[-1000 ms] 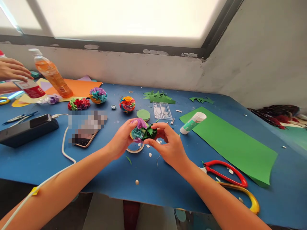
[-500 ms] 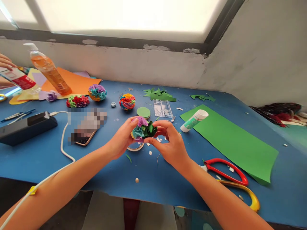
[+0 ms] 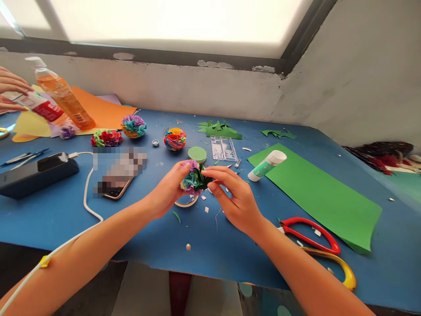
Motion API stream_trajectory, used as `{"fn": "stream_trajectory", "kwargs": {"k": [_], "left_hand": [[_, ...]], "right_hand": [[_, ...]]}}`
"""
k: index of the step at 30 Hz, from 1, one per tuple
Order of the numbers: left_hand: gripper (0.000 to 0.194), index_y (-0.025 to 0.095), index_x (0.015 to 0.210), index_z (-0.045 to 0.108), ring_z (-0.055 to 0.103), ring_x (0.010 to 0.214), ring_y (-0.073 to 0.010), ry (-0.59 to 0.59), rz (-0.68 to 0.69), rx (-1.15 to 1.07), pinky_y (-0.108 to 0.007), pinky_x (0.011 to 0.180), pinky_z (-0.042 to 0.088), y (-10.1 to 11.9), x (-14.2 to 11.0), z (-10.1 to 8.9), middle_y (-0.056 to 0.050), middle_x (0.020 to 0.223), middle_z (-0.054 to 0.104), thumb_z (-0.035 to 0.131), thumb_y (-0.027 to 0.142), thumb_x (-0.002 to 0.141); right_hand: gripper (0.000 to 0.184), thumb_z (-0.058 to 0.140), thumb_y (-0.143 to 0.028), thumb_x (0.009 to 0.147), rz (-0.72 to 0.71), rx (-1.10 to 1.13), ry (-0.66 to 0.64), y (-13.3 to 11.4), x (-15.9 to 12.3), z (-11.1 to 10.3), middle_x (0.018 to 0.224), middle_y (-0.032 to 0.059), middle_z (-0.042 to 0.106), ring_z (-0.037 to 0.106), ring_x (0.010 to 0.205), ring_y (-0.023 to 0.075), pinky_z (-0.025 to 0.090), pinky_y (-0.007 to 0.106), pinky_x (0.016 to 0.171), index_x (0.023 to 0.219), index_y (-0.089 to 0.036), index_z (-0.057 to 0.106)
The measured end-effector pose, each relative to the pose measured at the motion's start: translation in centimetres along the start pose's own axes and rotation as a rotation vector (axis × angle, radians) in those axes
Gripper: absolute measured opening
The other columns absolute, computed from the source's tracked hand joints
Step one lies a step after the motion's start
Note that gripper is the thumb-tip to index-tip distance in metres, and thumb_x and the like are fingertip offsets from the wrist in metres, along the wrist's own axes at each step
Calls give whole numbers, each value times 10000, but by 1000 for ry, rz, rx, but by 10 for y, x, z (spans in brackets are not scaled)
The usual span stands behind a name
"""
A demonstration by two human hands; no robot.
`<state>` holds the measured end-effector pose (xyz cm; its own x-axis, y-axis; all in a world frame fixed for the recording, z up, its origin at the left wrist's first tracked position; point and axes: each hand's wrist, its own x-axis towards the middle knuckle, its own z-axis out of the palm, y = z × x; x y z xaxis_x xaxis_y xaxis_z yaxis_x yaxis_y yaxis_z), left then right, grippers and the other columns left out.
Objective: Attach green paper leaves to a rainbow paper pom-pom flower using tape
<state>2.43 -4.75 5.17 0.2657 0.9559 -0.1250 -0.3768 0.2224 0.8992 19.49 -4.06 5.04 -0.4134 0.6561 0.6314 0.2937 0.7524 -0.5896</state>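
Observation:
My left hand [image 3: 171, 186] is closed round a ruffled paper flower ball [image 3: 190, 181] of purple, teal and dark green paper, held just above the table. From the right, the fingertips of my right hand [image 3: 233, 193] pinch its dark green ruffles; the exact contact is partly hidden. Under the ball lies a roll of tape [image 3: 187, 203], mostly covered by my hands. Behind it is a round green paper disc [image 3: 197, 153]. Two finished-looking ruffled balls, an orange-red one [image 3: 175, 139] and a purple-teal one [image 3: 133, 127], sit farther back.
A glue stick [image 3: 268, 165] stands tilted by a green sheet [image 3: 322, 202]. Red-and-yellow-handled scissors [image 3: 311, 235] lie front right. To the left are a phone [image 3: 120, 177], a black device [image 3: 37, 175] with a white cable, and an orange liquid bottle [image 3: 67, 98]. Another person's hand [image 3: 13, 83] holds a red-labelled bottle [image 3: 46, 109].
My right fingers have shifted on the green ruffles, and the ball has turned slightly. At the left, the other person's hand and red-labelled bottle have moved right; the orange bottle has shifted slightly left.

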Motion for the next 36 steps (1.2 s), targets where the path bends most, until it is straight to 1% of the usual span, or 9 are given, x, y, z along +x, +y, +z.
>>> {"fn": "stream_trajectory", "kwargs": {"k": [2, 7, 14, 19, 22, 24, 27, 30, 36], "left_hand": [[316, 195, 1025, 547, 577, 801, -122, 11, 4, -3, -245, 711, 500, 0, 0, 1, -20, 946, 604, 529, 471, 871], [373, 203, 1061, 526, 566, 817, -122, 18, 2, 20, -246, 725, 498, -3, -1, 1, -15, 947, 586, 548, 511, 852], [472, 227, 1165, 446, 540, 887, -143, 45, 70, 163, -263, 749, 487, -8, -1, -3, -21, 1018, 555, 536, 557, 840], [480, 236, 1225, 392, 524, 978, -177, 44, 111, 226, -307, 811, 461, -9, -2, -4, -46, 1123, 538, 509, 531, 864], [447, 247, 1245, 378, 493, 1076, -188, 29, 120, 248, -332, 912, 410, -11, -1, -5, -38, 1161, 522, 517, 462, 879], [433, 251, 1248, 378, 482, 1098, -194, 30, 126, 231, -344, 934, 399, -12, 0, -6, -36, 1168, 520, 513, 436, 880], [418, 246, 1236, 385, 528, 1011, -196, 31, 128, 181, -356, 855, 455, -11, 0, -5, -44, 1158, 530, 499, 429, 877], [401, 236, 1221, 395, 565, 941, -189, 20, 138, 135, -339, 788, 487, -8, -2, -3, -46, 1136, 552, 496, 406, 872], [388, 241, 1214, 420, 568, 1000, -200, -4, 163, 87, -326, 802, 491, -4, -6, -2, -34, 1170, 565, 484, 381, 858]], "right_hand": [[247, 466, -169, 936, -22, -26, -5, -1, 0, -1, 1084, 55, 627, 614, 946, 153, 556, 289, 759, 1105, -263, 619], [274, 541, -105, 887, -65, -64, 39, 1, -1, 1, 1031, 34, 624, 611, 911, 131, 545, 264, 780, 1079, -274, 640], [221, 573, -138, 873, 18, -17, 42, 1, -2, 5, 994, 15, 662, 633, 834, 129, 563, 249, 705, 1062, -250, 603], [155, 586, -155, 860, 80, -76, 46, -1, -2, 5, 936, 10, 672, 629, 722, 119, 560, 263, 700, 999, -224, 577], [137, 587, -164, 859, 70, -120, 44, -2, -3, 4, 910, 10, 671, 632, 720, 125, 556, 270, 703, 982, -223, 575], [134, 587, -165, 858, 74, -123, 49, -3, -3, 4, 914, 9, 672, 635, 724, 125, 552, 269, 707, 978, -223, 575], [126, 583, -179, 858, 129, -80, 56, -4, -3, 4, 925, 9, 672, 642, 728, 128, 549, 273, 708, 977, -222, 578], [123, 581, -200, 858, 219, 34, 83, -4, -2, 4, 929, 8, 669, 650, 751, 133, 550, 280, 724, 978, -227, 577], [135, 614, -242, 838, 312, 230, 164, -6, 0, 2, 934, 11, 663, 647, 799, 138, 561, 278, 728, 968, -242, 577]]}}
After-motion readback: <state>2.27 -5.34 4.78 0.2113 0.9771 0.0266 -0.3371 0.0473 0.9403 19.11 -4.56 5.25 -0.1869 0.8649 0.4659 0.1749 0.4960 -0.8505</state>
